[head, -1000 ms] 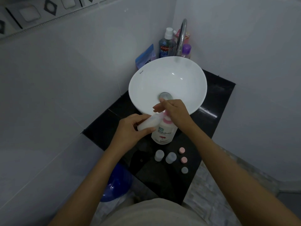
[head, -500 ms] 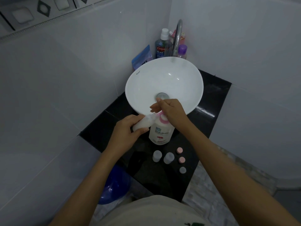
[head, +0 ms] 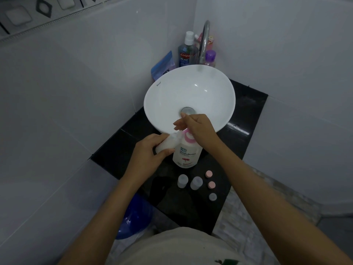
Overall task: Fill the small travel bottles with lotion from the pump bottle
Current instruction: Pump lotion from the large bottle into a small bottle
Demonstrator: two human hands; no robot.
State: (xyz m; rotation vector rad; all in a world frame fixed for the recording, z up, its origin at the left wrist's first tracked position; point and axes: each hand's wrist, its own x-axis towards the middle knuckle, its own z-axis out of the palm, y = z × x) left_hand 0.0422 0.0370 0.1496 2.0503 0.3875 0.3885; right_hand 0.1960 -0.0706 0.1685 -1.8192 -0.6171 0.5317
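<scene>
At the sink (head: pixel 152 96), filling a travel bottle (head: pixel 165 144)
My left hand (head: pixel 148 153) grips it tilted at the spout; my right hand (head: pixel 200 129) presses the pump bottle (head: pixel 186 154), fingers loose

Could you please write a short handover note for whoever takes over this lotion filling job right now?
Left hand grips a travel bottle, tilted, mouth at the pump spout.
Right hand rests on the head of the pump bottle, which stands before the sink.
Two more small bottles stand uncapped on the counter; three caps lie beside them.
Fill levels cannot be told.
Left: finish this bottle, check the other two, cap all.
</scene>
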